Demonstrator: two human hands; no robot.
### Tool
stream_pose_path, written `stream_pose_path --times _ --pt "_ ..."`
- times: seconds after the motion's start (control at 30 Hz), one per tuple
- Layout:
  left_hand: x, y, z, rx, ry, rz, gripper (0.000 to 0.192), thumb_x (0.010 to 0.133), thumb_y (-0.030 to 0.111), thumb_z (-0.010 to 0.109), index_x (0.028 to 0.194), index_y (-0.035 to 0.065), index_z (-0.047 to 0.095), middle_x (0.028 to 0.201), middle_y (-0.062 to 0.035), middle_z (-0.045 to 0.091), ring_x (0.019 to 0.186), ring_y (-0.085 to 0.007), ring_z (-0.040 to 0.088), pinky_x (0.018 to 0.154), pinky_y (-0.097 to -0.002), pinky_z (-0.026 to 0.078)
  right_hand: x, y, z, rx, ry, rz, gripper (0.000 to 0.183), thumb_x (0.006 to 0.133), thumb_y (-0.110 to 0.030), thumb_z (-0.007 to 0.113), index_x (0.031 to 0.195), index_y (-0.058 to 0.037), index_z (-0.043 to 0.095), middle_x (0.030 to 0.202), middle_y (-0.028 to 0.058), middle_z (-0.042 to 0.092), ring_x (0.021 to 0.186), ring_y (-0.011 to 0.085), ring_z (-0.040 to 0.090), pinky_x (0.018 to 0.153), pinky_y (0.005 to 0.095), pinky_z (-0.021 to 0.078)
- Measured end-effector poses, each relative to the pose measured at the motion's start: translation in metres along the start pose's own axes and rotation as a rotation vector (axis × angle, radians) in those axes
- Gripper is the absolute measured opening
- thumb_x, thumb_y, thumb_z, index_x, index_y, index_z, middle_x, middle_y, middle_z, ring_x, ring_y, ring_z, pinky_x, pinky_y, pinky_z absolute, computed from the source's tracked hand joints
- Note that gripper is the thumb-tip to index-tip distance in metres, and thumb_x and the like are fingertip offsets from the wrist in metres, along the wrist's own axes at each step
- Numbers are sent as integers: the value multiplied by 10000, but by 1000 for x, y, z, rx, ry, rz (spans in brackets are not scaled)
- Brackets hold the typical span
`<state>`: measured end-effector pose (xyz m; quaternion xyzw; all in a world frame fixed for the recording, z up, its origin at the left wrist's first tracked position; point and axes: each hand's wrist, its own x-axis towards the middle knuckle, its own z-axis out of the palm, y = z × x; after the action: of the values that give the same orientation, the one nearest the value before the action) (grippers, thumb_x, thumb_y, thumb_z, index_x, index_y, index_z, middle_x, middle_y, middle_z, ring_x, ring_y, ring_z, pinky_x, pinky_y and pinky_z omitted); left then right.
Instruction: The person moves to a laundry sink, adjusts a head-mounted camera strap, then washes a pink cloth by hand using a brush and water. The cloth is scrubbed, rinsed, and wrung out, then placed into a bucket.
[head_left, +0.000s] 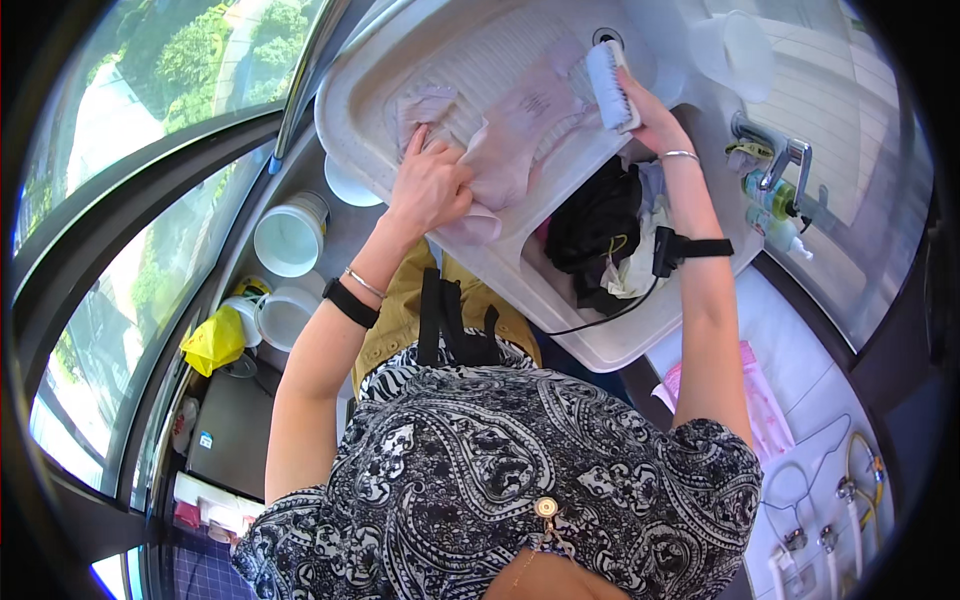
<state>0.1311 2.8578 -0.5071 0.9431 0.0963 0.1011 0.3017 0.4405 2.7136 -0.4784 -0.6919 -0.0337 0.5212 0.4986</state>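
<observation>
A pale pink garment (525, 127) lies spread over the ribbed washboard (480, 64) of a white laundry sink (352, 97). My left hand (431, 184) is on the garment's left part, its index finger pressed onto a bunched fold; whether the other fingers pinch cloth is hard to tell. At the upper right, near the drain (607, 36), my right hand (649, 112) holds a white scrub brush (611, 86) with its pale bristles facing left, beside the garment's far end. Dark clothes (592, 225) and a whitish cloth (649, 251) fill the basin nearer my body.
A chrome faucet (787, 154) and bottles (772, 199) stand right of the sink. A white translucent container (731, 56) is at the upper right. White buckets (289, 240) and a yellow plastic bag (215, 340) sit at left by the window. A thin black cable crosses the sink's near rim.
</observation>
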Motion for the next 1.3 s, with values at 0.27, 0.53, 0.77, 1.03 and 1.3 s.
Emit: stream_pose_path --times 0.27,0.53,0.77,1.03,1.3 --pt "2 4 -10 18 36 10 169 595 253 593 570 87 582 673 -75 486 788 -250 525 971 -501 325 -32 23 70 -963 -85 -463 631 837 -385 568 1331 -53 359 1033 194 575 887 309 559 805 380 445" --pt "8 20 -9 -35 78 27 232 654 257 626 509 99 535 577 -34 486 694 -210 530 956 -485 355 -13 56 92 -1499 247 -845 626 783 -360 609 1331 -152 390 986 247 513 816 393 553 729 443 466" --pt "1 13 -6 12 44 -3 204 639 264 612 515 108 570 612 -32 524 712 -199 546 967 -484 353 -28 52 95 -1478 402 -672 629 788 -356 588 1339 -141 374 1002 245 522 807 379 552 729 443 466" --pt "13 17 -10 -13 80 64 205 646 232 628 512 103 542 562 -29 498 671 -205 529 943 -481 368 1 34 39 -1514 500 -717 623 772 -345 588 1331 -160 383 959 205 541 771 360 559 668 452 475" --pt "5 6 -12 -5 91 67 210 640 220 625 494 104 529 539 -30 480 663 -207 523 946 -482 365 -49 80 126 -1228 132 -1244 575 751 -196 557 1309 -199 420 1160 183 530 876 347 549 676 414 478"
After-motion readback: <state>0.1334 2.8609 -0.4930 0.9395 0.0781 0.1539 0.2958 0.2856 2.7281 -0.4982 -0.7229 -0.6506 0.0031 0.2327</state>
